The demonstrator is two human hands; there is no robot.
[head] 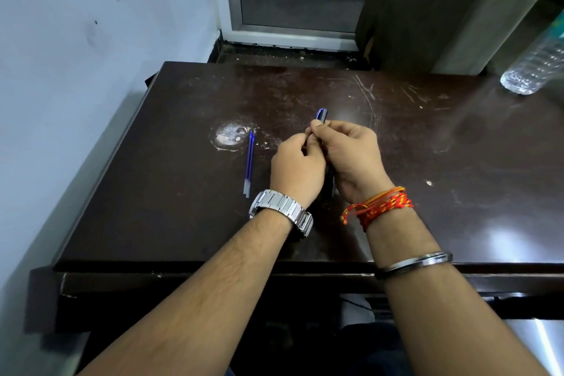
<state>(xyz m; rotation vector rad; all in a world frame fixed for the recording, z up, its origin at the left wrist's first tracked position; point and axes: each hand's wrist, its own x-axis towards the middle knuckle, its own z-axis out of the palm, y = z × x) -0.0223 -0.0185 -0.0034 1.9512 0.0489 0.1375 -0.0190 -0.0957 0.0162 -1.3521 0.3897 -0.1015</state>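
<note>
Right hand (348, 156) grips the pen barrel (322, 115) to steady it while left hand (297, 163) pinches its upper part, probably for reassembly; the blue refill (249, 159) lies within reach at nine o'clock on the table (427, 146).

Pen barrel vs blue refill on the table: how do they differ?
The pen barrel is dark and thicker; the refill is thin and blue, with a clear near end. The pen barrel is held by the left hand and right hand; the refill lies untouched on the table, left of the hands. Both are long, slender and point roughly away from the person.
</note>
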